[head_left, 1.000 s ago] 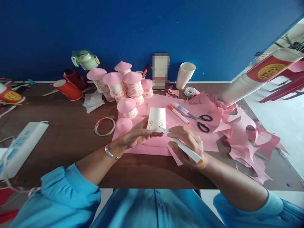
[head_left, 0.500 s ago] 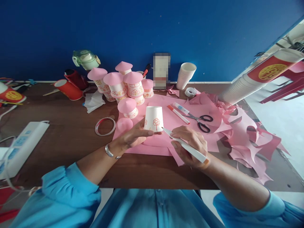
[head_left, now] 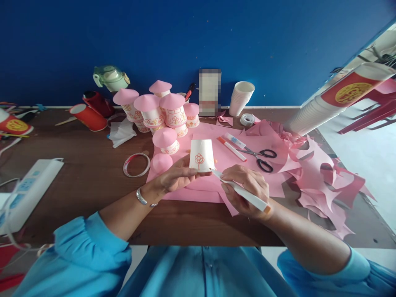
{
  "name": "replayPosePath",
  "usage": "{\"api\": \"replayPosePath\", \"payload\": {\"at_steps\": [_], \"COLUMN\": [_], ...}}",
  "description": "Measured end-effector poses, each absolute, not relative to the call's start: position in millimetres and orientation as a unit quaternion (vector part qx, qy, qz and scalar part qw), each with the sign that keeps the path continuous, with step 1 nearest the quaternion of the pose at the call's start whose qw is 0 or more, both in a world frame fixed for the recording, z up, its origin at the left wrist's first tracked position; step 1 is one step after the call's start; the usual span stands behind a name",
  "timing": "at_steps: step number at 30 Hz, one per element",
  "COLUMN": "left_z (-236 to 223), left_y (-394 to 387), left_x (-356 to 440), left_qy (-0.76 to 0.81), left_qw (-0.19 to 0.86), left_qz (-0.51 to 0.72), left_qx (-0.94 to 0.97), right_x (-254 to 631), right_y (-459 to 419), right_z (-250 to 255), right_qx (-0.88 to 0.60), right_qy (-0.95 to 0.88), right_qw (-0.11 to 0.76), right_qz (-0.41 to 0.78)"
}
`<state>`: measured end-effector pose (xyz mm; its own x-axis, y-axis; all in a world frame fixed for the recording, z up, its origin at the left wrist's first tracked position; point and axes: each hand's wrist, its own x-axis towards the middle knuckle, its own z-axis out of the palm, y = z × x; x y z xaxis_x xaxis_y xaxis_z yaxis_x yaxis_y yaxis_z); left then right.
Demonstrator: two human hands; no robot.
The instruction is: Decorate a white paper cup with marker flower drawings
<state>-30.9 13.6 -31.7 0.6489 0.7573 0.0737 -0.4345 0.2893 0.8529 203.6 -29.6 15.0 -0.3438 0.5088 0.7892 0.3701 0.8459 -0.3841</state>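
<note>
hands (head_left: pixel 249 181) hold cup (head_left: pixel 201 153), pen (head_left: pixel 246 194) above pink paper (head_left: pixel 198 195); brown table (head_left: pixel 89 173), blue wall (head_left: pixel 154 45).

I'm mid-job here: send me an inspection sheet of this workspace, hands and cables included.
Surface: brown table, partly covered by pink paper.
Job's things: white cup with an orange flower; marker, tip near the cup's lower edge.
Clutter: pink scraps and scissors at right; pink-roofed cups further back.
Hands: left hand holds the cup, right hand holds the marker.
Cables: white cord beside power strip, far left.
Surroundings: blue wall behind.
</note>
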Motion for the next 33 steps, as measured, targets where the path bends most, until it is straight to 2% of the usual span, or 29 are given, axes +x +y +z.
{"api": "replayPosePath", "payload": {"at_steps": [20, 33], "left_z": [-22.5, -37.5], "left_y": [12.0, 13.3], "left_x": [-31.2, -34.7], "left_qy": [0.205, 0.175], "left_qw": [0.781, 0.795], "left_qz": [0.356, 0.366], "left_qx": [0.470, 0.452], "right_x": [203.1, 208.9], "right_y": [-31.4, -29.2], "right_z": [23.3, 20.1], "right_qx": [-0.284, -0.266], "right_qy": [-0.823, -0.821], "right_qw": [0.486, 0.503], "right_qz": [0.081, 0.050]}}
